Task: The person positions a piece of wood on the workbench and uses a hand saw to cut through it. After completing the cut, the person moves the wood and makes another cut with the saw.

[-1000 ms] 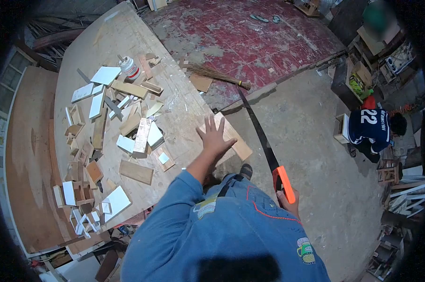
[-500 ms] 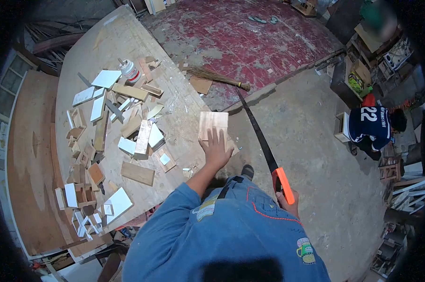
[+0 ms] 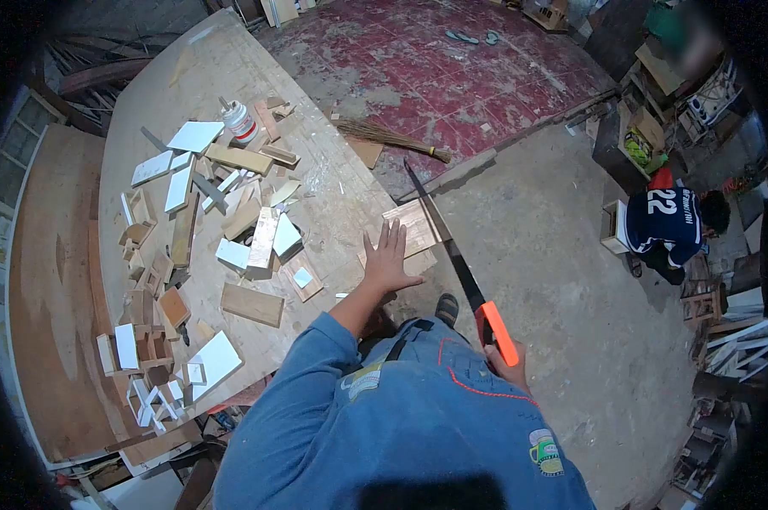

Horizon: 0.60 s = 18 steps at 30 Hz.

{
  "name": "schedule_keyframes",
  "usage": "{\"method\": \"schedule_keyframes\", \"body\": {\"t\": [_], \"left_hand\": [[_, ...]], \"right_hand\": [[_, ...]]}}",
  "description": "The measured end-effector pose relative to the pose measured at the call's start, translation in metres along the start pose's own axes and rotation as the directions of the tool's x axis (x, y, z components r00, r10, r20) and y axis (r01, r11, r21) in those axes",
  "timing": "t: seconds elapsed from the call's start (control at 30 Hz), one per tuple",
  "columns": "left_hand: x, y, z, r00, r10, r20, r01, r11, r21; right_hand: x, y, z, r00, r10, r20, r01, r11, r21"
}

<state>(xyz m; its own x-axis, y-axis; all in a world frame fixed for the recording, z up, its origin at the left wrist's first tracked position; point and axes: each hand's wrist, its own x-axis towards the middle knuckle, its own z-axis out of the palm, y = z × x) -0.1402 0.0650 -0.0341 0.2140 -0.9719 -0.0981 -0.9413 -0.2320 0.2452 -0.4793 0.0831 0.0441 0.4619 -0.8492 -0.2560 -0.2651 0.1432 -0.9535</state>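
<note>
My left hand (image 3: 389,263) lies with fingers spread on the near left part of a light wooden block (image 3: 414,226) at the table's corner. In my right hand (image 3: 510,365) is the orange handle of a handsaw (image 3: 464,276). Its long dark blade points up and left, crossing the block's right edge in this view. Part of the block is hidden under my left hand. The right fingers are partly hidden behind the saw handle.
The wooden worktable (image 3: 316,221) carries several offcuts, white panels (image 3: 217,364) and a white glue bottle (image 3: 239,123). A straw broom (image 3: 392,138) lies beyond its edge. At the right, a person (image 3: 668,225) in a dark jersey bends over a wooden box (image 3: 612,228).
The saw has swung left, so its blade now crosses the block's right edge. The block has turned and shifted right, and my left hand has moved back to its near left part.
</note>
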Motion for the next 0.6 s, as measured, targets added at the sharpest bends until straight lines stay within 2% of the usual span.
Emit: {"method": "schedule_keyframes", "body": {"t": [0.03,0.1,0.17,0.23,0.27,0.37,0.47,0.5,0.57,0.6], "left_hand": [[-0.001,0.006,-0.006,0.999,-0.046,0.023,0.045,0.997,0.061],[-0.004,0.016,-0.016,0.994,-0.099,0.036,0.096,0.992,0.084],[-0.004,0.024,-0.014,0.987,-0.154,0.052,0.148,0.983,0.110],[-0.004,0.032,-0.009,0.956,-0.290,0.030,0.282,0.946,0.157],[-0.006,0.032,-0.008,0.957,-0.288,0.035,0.280,0.948,0.155],[-0.007,0.032,-0.005,0.973,-0.233,0.007,0.232,0.971,0.049],[-0.001,0.018,0.026,0.965,-0.163,-0.206,0.143,0.984,-0.109],[0.005,0.013,0.021,0.965,-0.165,-0.205,0.145,0.984,-0.107],[0.015,0.007,0.007,0.974,-0.224,0.032,0.217,0.887,-0.408],[0.012,0.012,0.003,0.973,-0.230,0.033,0.223,0.884,-0.411]], "right_hand": [[-0.002,0.004,0.005,1.000,-0.002,-0.003,0.002,1.000,-0.006],[-0.006,0.018,0.013,0.999,0.030,0.021,-0.031,0.998,0.049],[-0.006,0.035,0.019,1.000,0.026,-0.007,-0.026,0.999,0.020],[-0.008,0.031,0.033,0.999,-0.017,-0.040,0.017,1.000,-0.008],[-0.011,0.029,0.039,0.996,-0.074,-0.040,0.074,0.997,-0.003],[-0.020,0.037,0.045,0.992,-0.127,-0.007,0.126,0.989,-0.075],[-0.029,0.040,0.044,0.997,-0.080,-0.022,0.080,0.996,-0.034],[-0.030,0.041,0.044,0.997,-0.072,-0.038,0.072,0.997,-0.011],[-0.032,0.048,0.039,0.999,-0.045,-0.026,0.045,0.999,0.004],[-0.031,0.050,0.036,1.000,-0.014,-0.024,0.014,1.000,0.014]]}}
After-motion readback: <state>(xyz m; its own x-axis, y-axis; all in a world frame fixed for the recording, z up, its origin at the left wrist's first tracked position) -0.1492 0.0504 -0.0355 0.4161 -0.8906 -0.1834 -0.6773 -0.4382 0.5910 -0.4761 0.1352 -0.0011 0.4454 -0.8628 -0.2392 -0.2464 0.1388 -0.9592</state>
